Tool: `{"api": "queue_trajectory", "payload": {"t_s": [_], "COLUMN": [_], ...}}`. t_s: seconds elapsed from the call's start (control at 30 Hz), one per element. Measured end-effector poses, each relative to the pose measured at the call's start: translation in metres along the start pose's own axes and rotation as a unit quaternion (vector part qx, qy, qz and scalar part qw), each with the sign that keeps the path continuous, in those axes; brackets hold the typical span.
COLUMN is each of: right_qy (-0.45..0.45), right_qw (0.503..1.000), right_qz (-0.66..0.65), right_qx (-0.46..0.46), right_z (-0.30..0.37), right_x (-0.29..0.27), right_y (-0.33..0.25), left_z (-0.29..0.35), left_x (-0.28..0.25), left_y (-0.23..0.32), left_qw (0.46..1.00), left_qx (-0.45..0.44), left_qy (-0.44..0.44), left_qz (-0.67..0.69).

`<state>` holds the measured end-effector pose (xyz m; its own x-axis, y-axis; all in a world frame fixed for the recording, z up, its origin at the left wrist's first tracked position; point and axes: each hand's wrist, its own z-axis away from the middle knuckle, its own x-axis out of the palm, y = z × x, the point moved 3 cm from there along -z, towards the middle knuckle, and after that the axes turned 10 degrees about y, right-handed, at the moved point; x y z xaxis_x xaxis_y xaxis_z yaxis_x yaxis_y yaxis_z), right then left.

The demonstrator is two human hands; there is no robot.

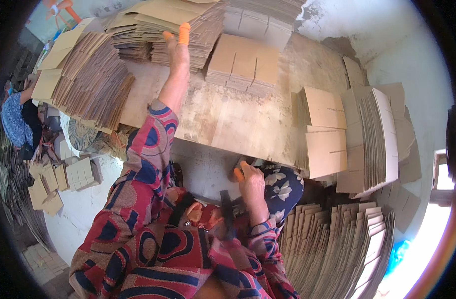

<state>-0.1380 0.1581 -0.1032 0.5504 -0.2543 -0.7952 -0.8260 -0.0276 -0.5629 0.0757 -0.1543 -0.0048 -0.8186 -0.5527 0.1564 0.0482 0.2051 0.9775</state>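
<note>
My left hand (pixel 178 52) is stretched forward over the table to a tall stack of flat brown cardboard sheets (pixel 160 17). Orange covers sit on its thumb and a fingertip, which are apart. The fingertips lie over the stack's near side; whether they press on a sheet is unclear. Close to my body, by the table's near edge, my right hand (pixel 251 185) hovers at my knee in dark floral cloth (pixel 283 187). Two of its fingers also wear orange covers and stand slightly apart, with nothing visible between them.
The wooden table (pixel 228 119) carries a slotted cardboard stack (pixel 243 60), a leaning stack (pixel 91 74) at left and upright sheets (pixel 326 132) at right. More sheets (pixel 332 244) stand low at right. At far left is another person in a blue patterned top (pixel 16 119).
</note>
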Motion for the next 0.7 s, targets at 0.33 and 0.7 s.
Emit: {"api": "queue_trajectory", "payload": {"t_s": [0.33, 0.7], "right_qy": [0.256, 0.112], "right_qw": [0.962, 0.901], "right_qz": [0.091, 0.377], "right_qx": [-0.001, 0.181], "right_z": [-0.018, -0.041], "right_x": [-0.083, -0.123], "right_y": [0.035, 0.125], "left_z": [-0.007, -0.001], "left_x": [-0.016, -0.027], "left_y": [-0.011, -0.007], "left_qw": [1.000, 0.999], "left_qx": [-0.009, -0.014], "left_qy": [0.002, -0.030], "left_qz": [-0.006, 0.000]}}
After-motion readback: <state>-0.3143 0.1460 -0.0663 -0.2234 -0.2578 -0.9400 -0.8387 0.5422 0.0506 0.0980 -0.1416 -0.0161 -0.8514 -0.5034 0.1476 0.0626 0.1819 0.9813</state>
